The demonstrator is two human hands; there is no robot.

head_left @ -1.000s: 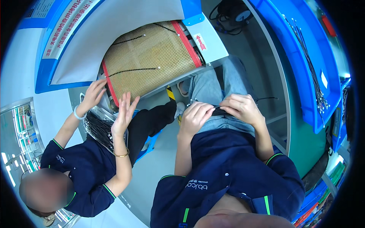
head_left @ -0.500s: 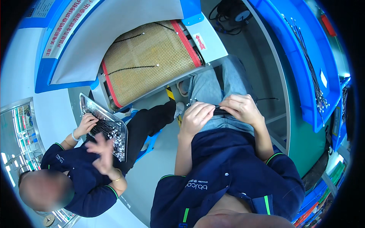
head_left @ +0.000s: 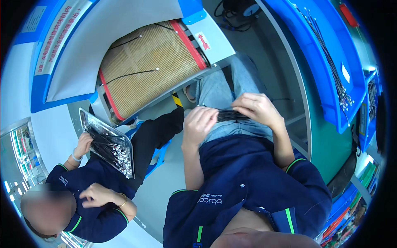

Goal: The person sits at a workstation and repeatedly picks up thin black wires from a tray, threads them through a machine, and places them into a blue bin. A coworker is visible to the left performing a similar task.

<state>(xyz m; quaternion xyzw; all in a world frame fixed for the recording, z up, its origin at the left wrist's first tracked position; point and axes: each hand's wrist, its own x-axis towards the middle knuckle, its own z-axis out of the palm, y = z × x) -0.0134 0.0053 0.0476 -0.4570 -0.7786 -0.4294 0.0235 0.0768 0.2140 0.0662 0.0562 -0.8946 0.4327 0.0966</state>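
Note:
A bundle of thin black cables (head_left: 232,115) lies across my lap, over light blue jeans. Around its left end my left hand (head_left: 200,123) is closed, the fingers curled over the cables. My right hand (head_left: 257,109) grips the other end with thumb and fingers pinched together. Between the two hands a short stretch of the bundle shows, the strands side by side. Small pale tips stick out just above my left hand, and one faint loose strand reaches out to the right of my right hand.
Ahead stands a machine with a mesh conveyor belt (head_left: 144,66) carrying a few black cables. At left a seated co-worker has a metal tray (head_left: 131,155) of cables with shiny ends. On the right, a blue bin (head_left: 331,37) holding more cables stands on a green-topped table (head_left: 326,153).
My hands have drawn apart, so more of the bundle shows between them. The co-worker's braceleted hand has pulled back from the tray toward the chest. The whole view has shifted slightly.

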